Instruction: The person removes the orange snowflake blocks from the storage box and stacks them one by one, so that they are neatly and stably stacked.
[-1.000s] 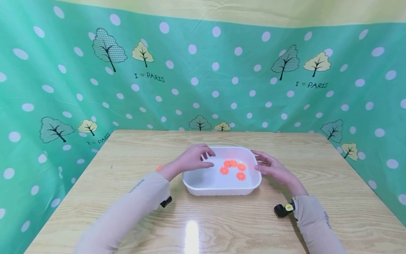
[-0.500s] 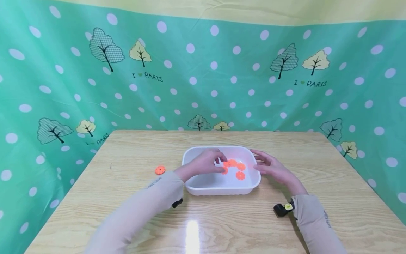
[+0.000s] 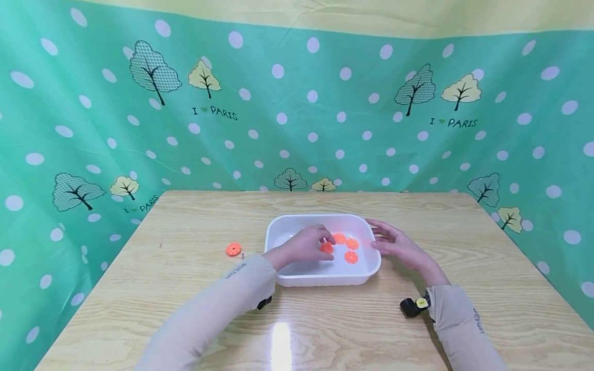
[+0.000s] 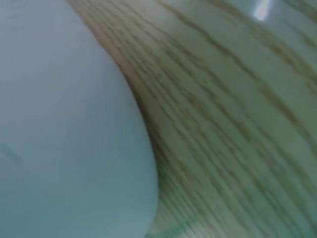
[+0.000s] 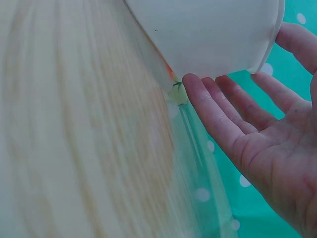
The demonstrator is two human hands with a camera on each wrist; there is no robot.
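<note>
A white plastic basin (image 3: 320,280) sits on the table with several orange notched discs inside. My left hand (image 3: 303,246) reaches over its left side in the head view, finger and thumb curled around one orange disc (image 3: 327,248). More discs, such as a notched disc (image 3: 351,257), lie on the basin floor to the right; some may be hidden behind the fingers. My right hand (image 3: 400,248) rests against the basin's right end. Seen from the right wrist, its extended fingers (image 5: 210,111) touch the white outer wall (image 5: 213,39). The left wrist view shows only sleeve and table.
Another orange disc (image 3: 233,249) lies on the wooden table (image 3: 195,221) left of the basin. A green dotted curtain (image 3: 278,103) hangs behind and at both sides. Light glares off the table (image 3: 281,345) in front.
My left hand has moved right and deeper into the basin, its fingers now around an orange disc. The disc on the table came fully into view. The right hand has stayed at the basin's end.
</note>
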